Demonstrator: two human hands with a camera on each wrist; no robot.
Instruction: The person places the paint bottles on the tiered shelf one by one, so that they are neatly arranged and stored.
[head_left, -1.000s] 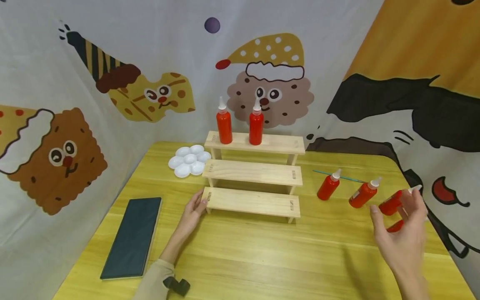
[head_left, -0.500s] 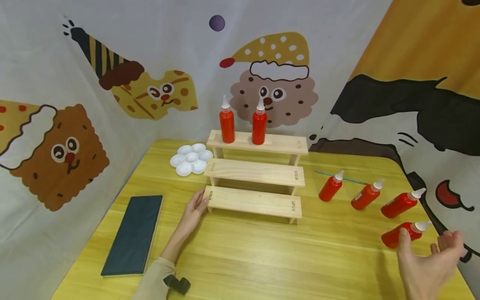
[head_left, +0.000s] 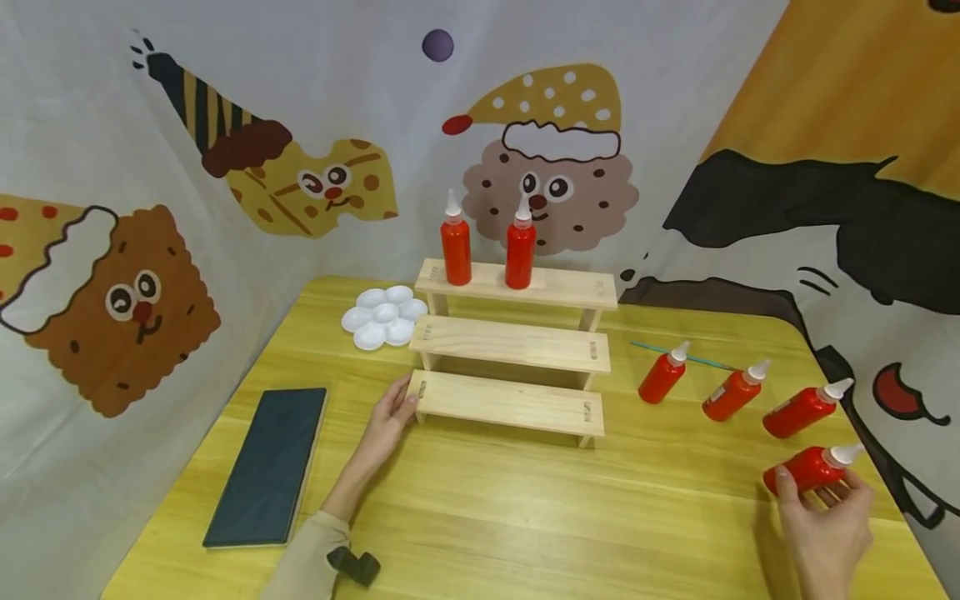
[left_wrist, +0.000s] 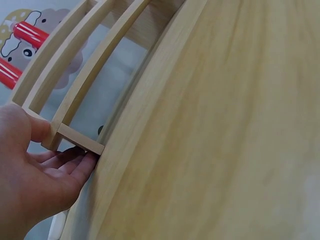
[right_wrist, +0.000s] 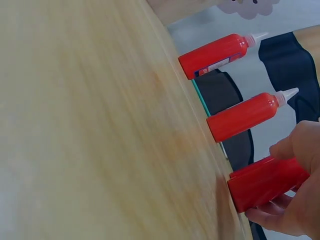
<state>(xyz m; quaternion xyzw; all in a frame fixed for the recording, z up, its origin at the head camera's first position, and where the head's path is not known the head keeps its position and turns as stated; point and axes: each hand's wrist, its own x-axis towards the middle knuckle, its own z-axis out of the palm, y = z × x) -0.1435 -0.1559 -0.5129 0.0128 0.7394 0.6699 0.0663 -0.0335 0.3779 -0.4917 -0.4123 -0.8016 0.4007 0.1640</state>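
Note:
At the table's right, the right hand has its thumb and fingers around the nearest red bottle, which has a white nozzle; the right wrist view shows that hand gripping the bottle. The left hand holds the left end of the lowest step of a wooden three-step stand. In the left wrist view the left hand has its thumb on top and its fingers beneath the step's end. Two red bottles stand upright on the top step.
Three more red bottles stand in a line right of the stand, with a thin teal brush behind them. A white flower-shaped palette lies left of the stand, and a dark book at the table's left.
My right hand has come down and toward the nearest bottle, and its thumb and fingers have closed around it. The left hand has stayed on the stand; the view has shifted slightly.

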